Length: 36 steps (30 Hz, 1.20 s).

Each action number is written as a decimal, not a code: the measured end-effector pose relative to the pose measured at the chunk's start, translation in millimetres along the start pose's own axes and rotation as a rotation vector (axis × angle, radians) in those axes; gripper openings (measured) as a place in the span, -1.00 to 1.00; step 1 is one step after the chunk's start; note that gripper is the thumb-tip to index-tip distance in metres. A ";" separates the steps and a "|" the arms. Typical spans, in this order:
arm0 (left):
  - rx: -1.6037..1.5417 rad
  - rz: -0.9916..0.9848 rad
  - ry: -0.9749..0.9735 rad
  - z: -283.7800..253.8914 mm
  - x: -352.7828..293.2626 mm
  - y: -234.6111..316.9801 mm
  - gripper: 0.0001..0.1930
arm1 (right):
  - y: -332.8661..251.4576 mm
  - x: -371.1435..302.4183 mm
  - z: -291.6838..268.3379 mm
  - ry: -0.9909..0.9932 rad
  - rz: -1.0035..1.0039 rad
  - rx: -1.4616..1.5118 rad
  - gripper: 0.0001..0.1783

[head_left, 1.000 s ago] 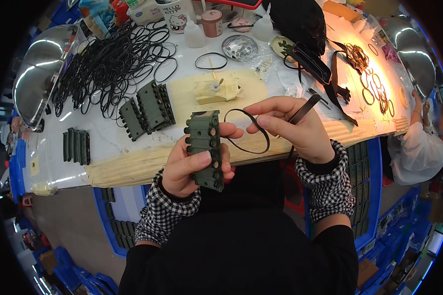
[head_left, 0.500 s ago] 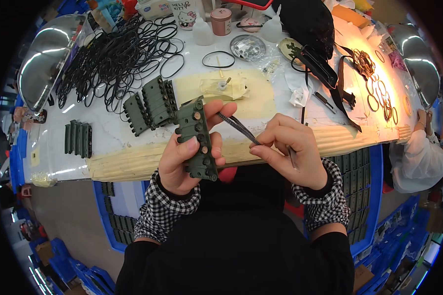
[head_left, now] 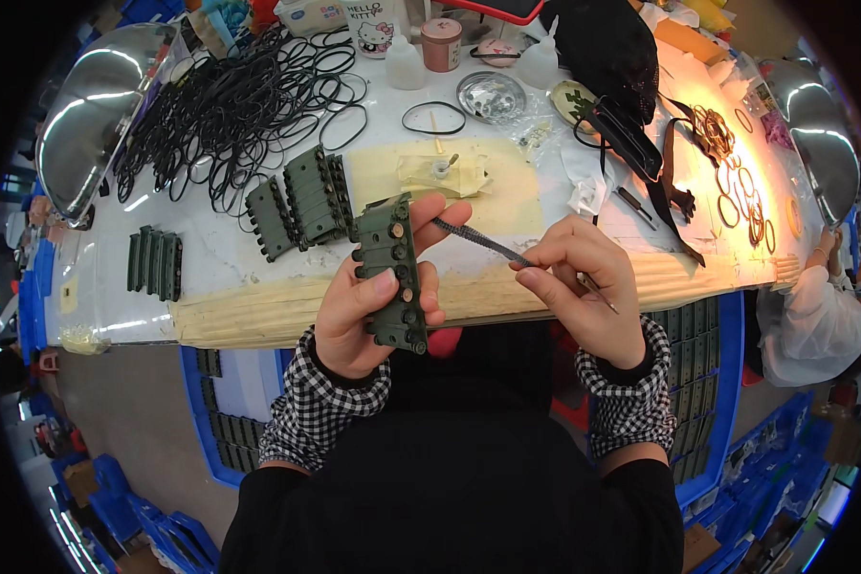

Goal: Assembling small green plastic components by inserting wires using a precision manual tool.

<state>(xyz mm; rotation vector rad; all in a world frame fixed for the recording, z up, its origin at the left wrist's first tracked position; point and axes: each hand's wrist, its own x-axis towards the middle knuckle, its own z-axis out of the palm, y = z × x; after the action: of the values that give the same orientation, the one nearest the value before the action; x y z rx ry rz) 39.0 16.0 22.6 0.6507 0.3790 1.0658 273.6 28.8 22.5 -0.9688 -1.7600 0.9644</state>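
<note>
My left hand (head_left: 344,316) is closed around a dark green model chassis (head_left: 388,273), tilted upright, with round wheels along its side. A narrow, textured black rubber track (head_left: 483,241) runs from beside the left fingertips to my right hand (head_left: 588,287). The right thumb and forefinger pinch its near end. Out of that same hand pokes a thin metal tool (head_left: 603,297), its kind hidden by the fingers. Just left of my left hand, two similar green chassis (head_left: 271,220) (head_left: 318,199) lie on the table, with more green pieces (head_left: 153,264) farther left.
A heap of black rubber loops (head_left: 230,115) covers the back left. One loop (head_left: 433,117) lies by a metal dish (head_left: 491,97). A pen (head_left: 635,207) and straps lie right. Blue trays (head_left: 732,383) stand below the table edge. Another person's sleeve (head_left: 818,320) shows far right.
My right hand has moved slightly right and turned, pulling the rubber track out straighter. The metal tool sticks out at a new angle. My left hand keeps its grip on the chassis.
</note>
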 end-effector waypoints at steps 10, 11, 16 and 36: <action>0.031 -0.031 0.024 9.0 2.0 -8.3 -0.17 | -14.0 7.8 13.2 -0.025 -0.026 -0.072 -0.54; 0.043 -0.052 0.022 9.8 2.0 -9.5 -0.17 | -16.8 9.3 17.7 -0.006 -0.040 -0.088 -0.53; 0.068 -0.064 0.013 13.0 0.7 -10.0 -0.17 | -11.2 15.4 28.6 0.116 -0.162 -0.242 -0.65; -0.258 -0.001 -0.040 -21.8 -10.4 -10.0 -0.30 | -2.9 26.1 14.7 0.018 0.281 0.149 -0.88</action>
<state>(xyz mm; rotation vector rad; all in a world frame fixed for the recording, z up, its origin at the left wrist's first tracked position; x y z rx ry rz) 28.6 10.2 -0.6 0.4408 0.2029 1.0771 251.3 47.9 29.0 -1.1425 -1.5383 1.2410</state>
